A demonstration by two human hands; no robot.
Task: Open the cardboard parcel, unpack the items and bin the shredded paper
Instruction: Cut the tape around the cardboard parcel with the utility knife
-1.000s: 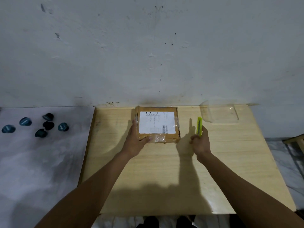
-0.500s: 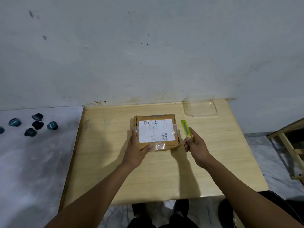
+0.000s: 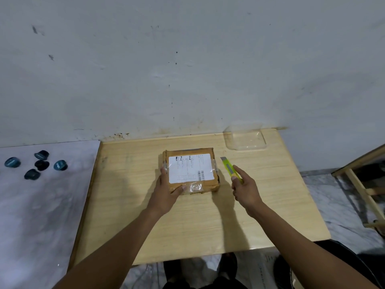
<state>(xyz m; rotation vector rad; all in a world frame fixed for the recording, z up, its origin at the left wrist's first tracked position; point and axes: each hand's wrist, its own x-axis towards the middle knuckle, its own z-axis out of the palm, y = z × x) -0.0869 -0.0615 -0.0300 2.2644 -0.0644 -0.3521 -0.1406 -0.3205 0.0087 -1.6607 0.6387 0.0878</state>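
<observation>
The flat brown cardboard parcel with the white printed label on top is lying near the middle of the pale wooden table, a little toward the far side, and it is looking fully sealed: clear tape is running over its edges and a crumpled patch of tape is sitting on its near edge, with no flap lifted and no cut showing. The person's left hand is resting against the parcel's near left corner, fingers laid along the left side and the thumb pressing the near edge, steadying it rather than lifting it. The right hand is gripping a bright yellow-green utility knife, fingers curled round the handle, and the grey blade end is pointing away toward the far side, just beside the parcel's right edge but apart from it. So, as I am judging it, the work is only beginning: the tape is waiting to be cut, nothing is unpacked, and no shredded paper is showing yet. A clear plastic container is sitting empty at the far right corner of the table. I am not seeing any bin from here, so where the paper will go I cannot tell. Off to the left, some small dark blue-green rounded objects are lying on a pale marbled surface.
</observation>
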